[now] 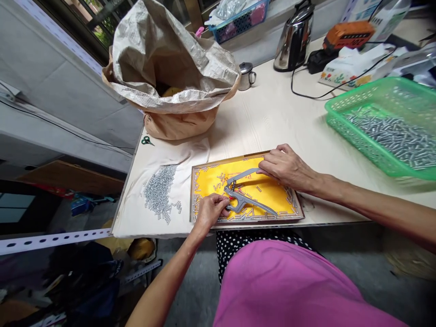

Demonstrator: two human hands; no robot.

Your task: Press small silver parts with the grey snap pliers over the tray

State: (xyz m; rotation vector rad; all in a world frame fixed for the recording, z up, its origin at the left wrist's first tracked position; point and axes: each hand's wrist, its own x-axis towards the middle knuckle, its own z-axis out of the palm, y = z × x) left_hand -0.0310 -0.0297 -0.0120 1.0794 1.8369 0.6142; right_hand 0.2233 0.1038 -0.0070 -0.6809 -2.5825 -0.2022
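Observation:
Grey spring-loaded pliers (250, 203) with a small red part near the jaws rest over a shallow tray (191, 195) lined in yellow. My right hand (285, 167) is closed around the end of their upper handle, and the handles stand apart. At the jaws, my left hand (211, 211) is closed in a pinch; what its fingertips hold is too small to make out. Small silvery metal pieces (259, 189) lie scattered on the yellow lining and along the tray's edges. Left of the tray, a pile of similar pieces (159, 188) sits on a pale cloth.
A large open sack (180, 122) stands at the back left, near green-handled scissors (147, 140). A green plastic basket (357, 147) of metal pieces is on the right. Behind are a metal cup (245, 78), a kettle (293, 41) and a black cable (318, 97).

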